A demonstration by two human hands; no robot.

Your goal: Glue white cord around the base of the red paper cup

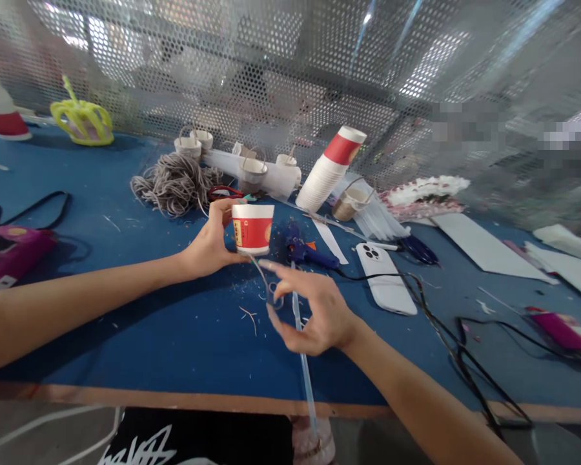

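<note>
Head view — one cup (252, 227), two hands.

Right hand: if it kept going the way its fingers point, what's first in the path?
The right hand points up-left toward the red-and-white paper cup held in the left hand. That cup looks first in line, though depth is unclear; a thin grey string already lies at its fingertips.

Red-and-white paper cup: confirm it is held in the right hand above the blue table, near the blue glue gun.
Wrong hand. The head view shows the red-and-white paper cup held in the left hand, above the blue table, near the blue glue gun.
</note>
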